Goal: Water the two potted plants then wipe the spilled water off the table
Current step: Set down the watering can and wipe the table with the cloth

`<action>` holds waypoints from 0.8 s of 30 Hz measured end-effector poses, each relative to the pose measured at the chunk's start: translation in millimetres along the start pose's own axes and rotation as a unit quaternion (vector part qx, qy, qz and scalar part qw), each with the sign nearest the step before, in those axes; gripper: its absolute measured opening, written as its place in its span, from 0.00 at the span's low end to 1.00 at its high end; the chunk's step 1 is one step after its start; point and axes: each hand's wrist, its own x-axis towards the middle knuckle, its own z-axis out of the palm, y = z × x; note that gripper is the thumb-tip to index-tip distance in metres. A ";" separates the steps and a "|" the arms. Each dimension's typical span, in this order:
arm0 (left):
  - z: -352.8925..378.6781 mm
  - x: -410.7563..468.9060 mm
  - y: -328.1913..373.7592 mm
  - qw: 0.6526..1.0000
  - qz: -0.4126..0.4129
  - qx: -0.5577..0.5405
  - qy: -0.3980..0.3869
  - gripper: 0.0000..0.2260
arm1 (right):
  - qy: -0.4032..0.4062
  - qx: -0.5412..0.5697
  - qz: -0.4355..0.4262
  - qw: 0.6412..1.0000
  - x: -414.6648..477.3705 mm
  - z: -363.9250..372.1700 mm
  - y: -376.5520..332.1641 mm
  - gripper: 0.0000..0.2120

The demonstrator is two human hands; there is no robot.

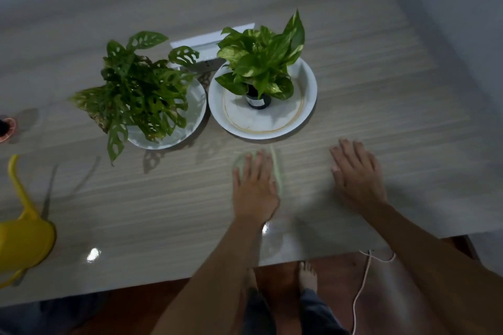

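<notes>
left hand (254, 185): flat, palm down, fingers spread, pressing a pale green cloth (276, 168) onto the tabletop (381, 95), near the front edge, just in front of the right dish; cloth blurred, shows only round the fingers
right hand (356, 171): flat on the tabletop, fingers spread wide, holding nothing, beside the left hand twd the right edge
holey-leaf plant (136, 90): in a white dish (196, 106), mid tabletop, left of the other; pot hidden by leaves
variegated plant (261, 62): dark pot (258, 100) standing in a 2nd white dish (307, 95), dishes nearly touching
watering can (24, 239): yellow, front left corner, spout pointing twd the back edge
spilled water: can't tell; only glossy glare near front edge
white cord (362, 280): hangs off the front edge, right of bare feet
</notes>
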 end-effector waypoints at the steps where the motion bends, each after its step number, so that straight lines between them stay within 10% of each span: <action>1: -0.7 -2.9 -17.2 0.999 -0.045 0.002 0.008 0.28 | 0.001 -0.009 0.008 1.000 1.3 -1.5 12.2 0.23; 5: 13.4 -68.2 -11.5 0.990 -0.117 -0.044 0.062 0.29 | -0.013 -0.016 0.026 0.999 -2.7 2.1 32.2 0.25; 12: 14.8 -19.6 93.3 0.997 0.062 -0.046 0.016 0.29 | -0.018 0.007 0.036 0.999 -1.4 5.0 36.5 0.26; 19: 7.6 -58.1 8.2 0.988 -0.145 -0.038 0.047 0.28 | -0.015 0.027 0.041 0.999 -0.2 10.2 41.1 0.25; 24: 31.2 -78.6 112.9 0.995 0.063 -0.075 0.024 0.30 | -0.017 0.021 0.042 0.999 0.3 9.5 40.0 0.25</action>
